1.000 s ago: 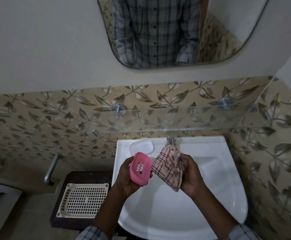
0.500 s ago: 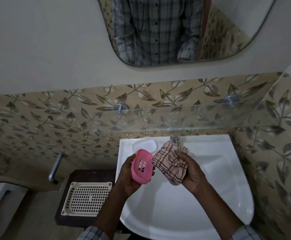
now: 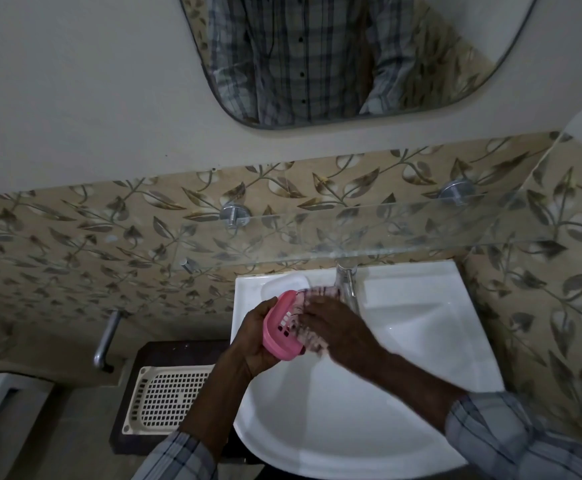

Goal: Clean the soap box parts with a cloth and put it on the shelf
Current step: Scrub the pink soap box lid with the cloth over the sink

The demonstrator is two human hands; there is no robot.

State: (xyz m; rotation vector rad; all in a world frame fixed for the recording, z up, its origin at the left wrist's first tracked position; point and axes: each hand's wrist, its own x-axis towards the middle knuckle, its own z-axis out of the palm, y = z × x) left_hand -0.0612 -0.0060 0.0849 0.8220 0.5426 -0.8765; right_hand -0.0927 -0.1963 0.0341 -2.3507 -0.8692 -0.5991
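Soap box part [image 3: 280,330] gripped by left hand [image 3: 253,344]; right hand [image 3: 334,327] seemingly presses cloth [image 3: 312,336] inside.

Dim, flat light; wide-angle bending at edges; right hand [image 3: 331,327] motion-blurred.

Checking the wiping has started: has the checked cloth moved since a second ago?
Yes. The checked cloth, in the right hand, has moved left from below the metal tap onto the pink plastic soap box tray.

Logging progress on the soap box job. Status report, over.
Left hand holds pink soap box part over sink. Right hand presses checked cloth into it. Glass shelf above, bare. Nothing blocking.
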